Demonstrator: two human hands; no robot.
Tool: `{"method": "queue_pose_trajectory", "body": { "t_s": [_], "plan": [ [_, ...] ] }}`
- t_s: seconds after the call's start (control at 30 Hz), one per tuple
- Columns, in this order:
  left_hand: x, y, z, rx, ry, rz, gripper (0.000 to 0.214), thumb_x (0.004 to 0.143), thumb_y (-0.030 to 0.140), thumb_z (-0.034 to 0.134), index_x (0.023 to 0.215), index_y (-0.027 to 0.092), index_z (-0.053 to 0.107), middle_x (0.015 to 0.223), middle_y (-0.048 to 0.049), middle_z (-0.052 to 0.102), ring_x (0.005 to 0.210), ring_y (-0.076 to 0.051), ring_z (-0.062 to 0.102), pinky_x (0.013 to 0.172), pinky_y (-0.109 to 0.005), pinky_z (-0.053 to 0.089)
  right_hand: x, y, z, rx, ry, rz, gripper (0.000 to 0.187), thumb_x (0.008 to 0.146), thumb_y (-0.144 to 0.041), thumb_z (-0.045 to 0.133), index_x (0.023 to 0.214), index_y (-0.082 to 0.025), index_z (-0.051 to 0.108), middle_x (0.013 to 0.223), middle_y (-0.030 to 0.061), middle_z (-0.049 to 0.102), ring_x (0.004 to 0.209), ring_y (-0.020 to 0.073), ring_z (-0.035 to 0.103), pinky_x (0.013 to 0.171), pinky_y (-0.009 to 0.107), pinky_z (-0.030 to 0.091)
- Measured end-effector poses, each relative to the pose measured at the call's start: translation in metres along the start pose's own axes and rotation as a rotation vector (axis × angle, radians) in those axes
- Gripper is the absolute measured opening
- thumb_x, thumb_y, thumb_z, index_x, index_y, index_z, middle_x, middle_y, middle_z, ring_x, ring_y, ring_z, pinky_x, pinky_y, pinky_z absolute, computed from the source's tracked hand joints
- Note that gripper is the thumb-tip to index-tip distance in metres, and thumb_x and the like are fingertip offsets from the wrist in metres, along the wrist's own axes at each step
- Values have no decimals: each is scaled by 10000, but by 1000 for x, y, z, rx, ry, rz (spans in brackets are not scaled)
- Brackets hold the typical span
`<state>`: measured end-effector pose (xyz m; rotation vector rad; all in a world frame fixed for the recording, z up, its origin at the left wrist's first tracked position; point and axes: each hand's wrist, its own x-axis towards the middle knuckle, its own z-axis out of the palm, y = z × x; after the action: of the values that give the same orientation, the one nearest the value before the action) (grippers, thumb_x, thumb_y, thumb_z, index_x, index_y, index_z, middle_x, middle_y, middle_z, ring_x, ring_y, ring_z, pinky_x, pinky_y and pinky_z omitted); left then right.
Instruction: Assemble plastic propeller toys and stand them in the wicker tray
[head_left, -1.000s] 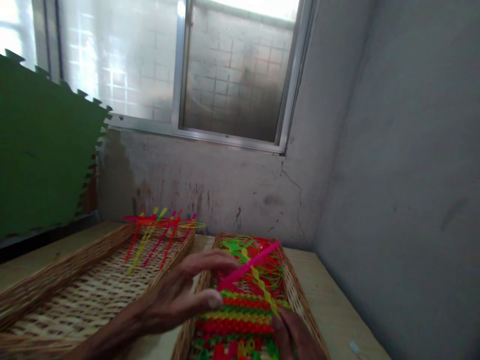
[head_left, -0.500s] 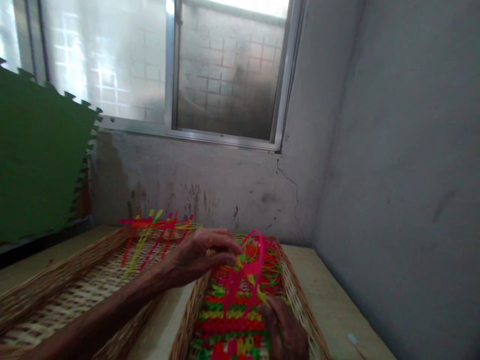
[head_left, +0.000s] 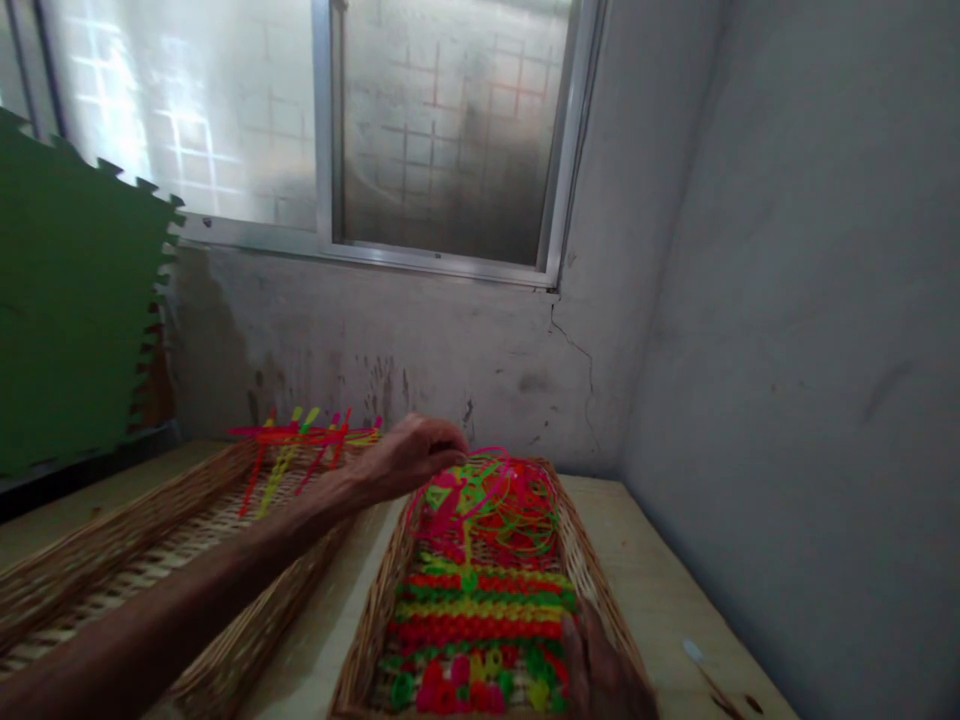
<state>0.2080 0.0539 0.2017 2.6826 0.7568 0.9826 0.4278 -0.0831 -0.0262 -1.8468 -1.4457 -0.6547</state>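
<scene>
My left hand [head_left: 411, 457] reaches out over the far end of the right wicker tray [head_left: 592, 575], its fingers pinched on a pink cable tie [head_left: 469, 492] bent into a loop above a tangle of red, green and yellow looped ties [head_left: 517, 510]. Neat rows of red, green and yellow ties [head_left: 476, 625] fill the near part of that tray. My right hand [head_left: 604, 675] rests on the tray's near right corner, fingers curled against the ties; what it grips is hidden.
A second, larger wicker tray [head_left: 97, 570] lies at left with several straight pink and yellow ties [head_left: 300, 445] propped at its far end. A green foam mat [head_left: 71, 310] leans at far left. Grey walls close the right and back, under a frosted window [head_left: 442, 130].
My left hand has moved away from me to the tray's far end, carrying the pink tie, which has gone from straight to looped. My right hand slid nearer the tray's near corner.
</scene>
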Motion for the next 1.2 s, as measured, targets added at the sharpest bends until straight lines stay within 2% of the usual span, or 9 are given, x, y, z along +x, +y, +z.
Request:
{"method": "queue_pose_trajectory", "body": {
  "t_s": [0.23,0.4,0.53,0.63,0.73,0.83,0.97,1.07,1.2],
  "plan": [
    [14,-11,9,-67,73,-145,205,714,260,544,677,97,662,468,24,520,440,-75,452,423,-148,327,-1,1,-1,-165,31,-117,374,893,-236,293,970,-239,658,551,29,665,383,131,560,355,216,387],
    [17,-16,13,-175,105,-198,224,711,288,543,694,93,651,459,21,522,419,-82,467,410,-158,354,-6,4,4,-193,20,-116,333,875,-218,339,938,-259,664,761,43,708,379,119,549,349,226,376],
    [18,-21,20,-225,122,-225,240,719,308,532,721,98,648,462,22,531,410,-83,470,401,-162,362,-9,0,6,-420,3,-206,380,808,-64,357,918,-225,683,1018,81,668,428,126,575,401,254,414],
    [18,-25,25,-200,107,-212,231,714,307,541,691,102,646,469,20,536,425,-85,484,406,-158,358,-8,-4,3,-527,-14,-251,434,774,-3,326,934,-188,685,1053,101,651,429,138,582,399,269,421],
    [17,-29,29,-206,194,-203,245,743,306,518,744,99,649,503,13,555,455,-85,498,429,-157,372,-4,-5,0,-435,-18,-155,360,835,-107,347,932,-215,676,848,69,709,418,148,581,377,256,412],
    [17,-29,31,-164,170,-187,208,721,272,532,673,104,645,464,23,536,422,-75,464,407,-152,342,-2,-3,-1,-306,-13,-71,315,871,-221,354,930,-235,664,669,51,699,387,144,561,374,243,405],
    [18,-23,33,-144,204,-178,211,724,273,518,697,108,647,472,29,536,425,-75,462,414,-152,338,-2,0,-2,-136,14,-76,314,872,-254,349,907,-250,661,770,61,706,405,135,566,381,238,400],
    [18,-19,34,-135,140,-175,198,709,254,520,668,106,645,467,30,532,427,-77,457,416,-153,331,-4,0,-2,-70,57,-47,321,869,-266,347,908,-249,665,821,66,707,412,126,565,380,231,397],
    [14,-14,35,-93,145,-157,226,730,254,502,688,95,656,490,21,540,452,-80,449,435,-160,320,-5,-2,0,169,45,117,314,868,-336,365,895,-251,666,736,58,706,416,133,575,392,227,410]
  ]
}}
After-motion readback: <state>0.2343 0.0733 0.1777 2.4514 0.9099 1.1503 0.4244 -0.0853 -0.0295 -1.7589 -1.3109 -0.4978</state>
